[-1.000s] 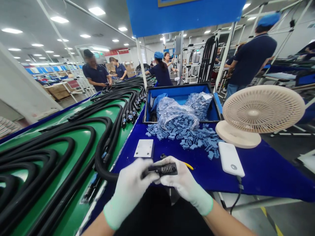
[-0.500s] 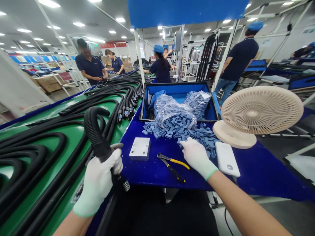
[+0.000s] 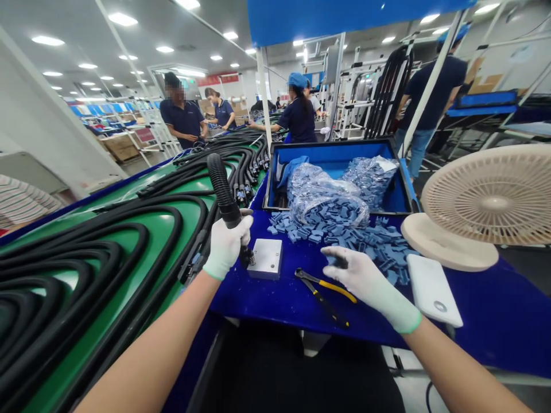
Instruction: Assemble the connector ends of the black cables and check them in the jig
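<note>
My left hand (image 3: 228,244), in a white glove, is closed around the black corrugated hose (image 3: 221,186). The hose stands nearly upright, and its lower end with a metal spring (image 3: 250,258) is beside the silver metal block (image 3: 267,258). My gloved right hand (image 3: 365,275) is raised a little in front of the pile of small blue plastic clips (image 3: 344,226). Its thumb and fingers close on what looks like one such clip, mostly hidden by the fingers. End-cutting pliers (image 3: 321,292) with yellow and black handles lie just left of that hand.
Behind the pile stands a blue bin (image 3: 331,150) with bagged clips. To the right are a beige fan (image 3: 486,201) and a white power bank-like box (image 3: 434,289). Many black hoses (image 3: 142,241) cover the green table on the left. Several people work farther back.
My left hand has carried the hose right and forward, bringing its spring end to the metal block. My right hand has lifted back from the clip pile. The view has turned left.
</note>
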Demonstrator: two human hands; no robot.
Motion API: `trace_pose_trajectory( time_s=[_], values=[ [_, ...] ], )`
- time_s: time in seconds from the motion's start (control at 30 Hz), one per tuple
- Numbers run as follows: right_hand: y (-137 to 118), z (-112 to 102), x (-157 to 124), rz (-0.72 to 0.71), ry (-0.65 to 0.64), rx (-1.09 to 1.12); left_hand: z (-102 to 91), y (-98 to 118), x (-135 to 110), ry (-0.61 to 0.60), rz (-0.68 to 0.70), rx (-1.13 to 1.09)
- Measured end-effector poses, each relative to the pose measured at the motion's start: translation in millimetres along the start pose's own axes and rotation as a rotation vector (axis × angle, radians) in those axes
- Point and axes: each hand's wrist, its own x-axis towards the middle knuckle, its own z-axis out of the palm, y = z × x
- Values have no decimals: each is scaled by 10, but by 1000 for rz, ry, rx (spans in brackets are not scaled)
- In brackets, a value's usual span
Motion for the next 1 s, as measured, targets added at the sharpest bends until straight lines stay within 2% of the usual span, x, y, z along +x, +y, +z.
trace_pose_trajectory(
  time_s=[0.1, 0.2, 0.3, 0.4, 0.6, 0.8, 0.9, 1.0],
  values=[
    [-237, 88, 80, -44, -101, 189, -1, -81, -20, -4, -11, 47],
    [-529, 236, 287, -181, -210, 192, -8, -113, -25, 7, -14, 99],
    [-785, 440, 572, -337, -222, 155, -23, -92, -7, -8, -17, 145],
    [-944, 662, 855, -366, -236, 178, -42, -52, 27, -32, -9, 186],
    [-982, 982, 1220, -323, -312, 202, -53, -46, 61, -38, -26, 205],
    [-917, 993, 1257, -294, -341, 176, -14, 18, 7, -79, -18, 206],
    [-922, 959, 1212, -321, -322, 137, -193, 70, -60, -35, -9, 230],
    [-917, 944, 1185, -353, -321, 109, -693, 132, -220, 99, -44, 303]
  ],
)
